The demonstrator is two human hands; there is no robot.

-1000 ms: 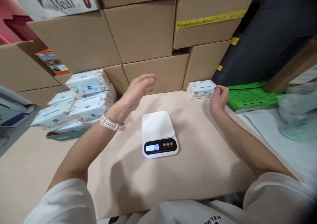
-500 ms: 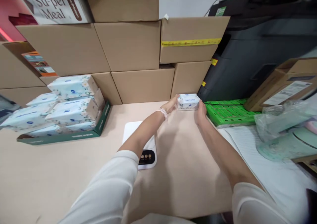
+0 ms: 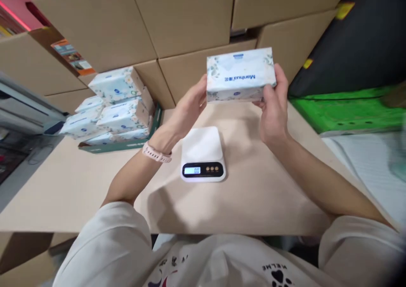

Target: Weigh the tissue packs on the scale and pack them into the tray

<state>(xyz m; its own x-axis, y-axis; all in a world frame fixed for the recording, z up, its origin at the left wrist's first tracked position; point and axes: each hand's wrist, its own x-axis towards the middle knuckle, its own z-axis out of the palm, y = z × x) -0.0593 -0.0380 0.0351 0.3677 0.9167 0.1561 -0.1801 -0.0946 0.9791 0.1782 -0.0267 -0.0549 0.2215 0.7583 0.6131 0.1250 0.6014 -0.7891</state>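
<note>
Beyond the digital scale (image 3: 203,145), the Manhua tissue pack (image 3: 239,69) has risen off the worktop (image 3: 95,198), held between left fingers (image 3: 199,91) and right fingers (image 3: 281,84).

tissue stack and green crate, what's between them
In the head view, the white scale lies on the table between them, with a tissue pack held up by the left hand and right hand.

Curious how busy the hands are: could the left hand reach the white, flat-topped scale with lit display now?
Probably yes: the left hand is close to the scale, nothing visible blocks the way, though it's at one end of the white, floral, box-shaped pack.
</note>
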